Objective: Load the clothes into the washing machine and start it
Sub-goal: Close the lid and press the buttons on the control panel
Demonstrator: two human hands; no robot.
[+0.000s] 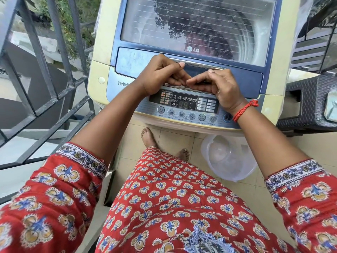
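Observation:
A cream and blue top-loading washing machine [102, 70] stands in front of me with its glass lid [197, 28] closed. Dark clothes show through the glass inside the drum. My left hand [160, 75] and my right hand [217, 84] both rest on the lid's front edge, fingers curled under the lid handle [196, 64], thumbs on top. Fingertips of the two hands touch in the middle. Below the hands lies the control panel [184, 108] with a dark display and a row of round buttons. My right wrist partly covers the blue start button [227, 117].
A grey metal railing [54, 84] runs along the left, close to the machine. A dark woven plastic stool [310, 103] stands at the right. A clear plastic tub [229, 159] sits on the tiled floor under the machine's front, next to my bare feet [148, 137].

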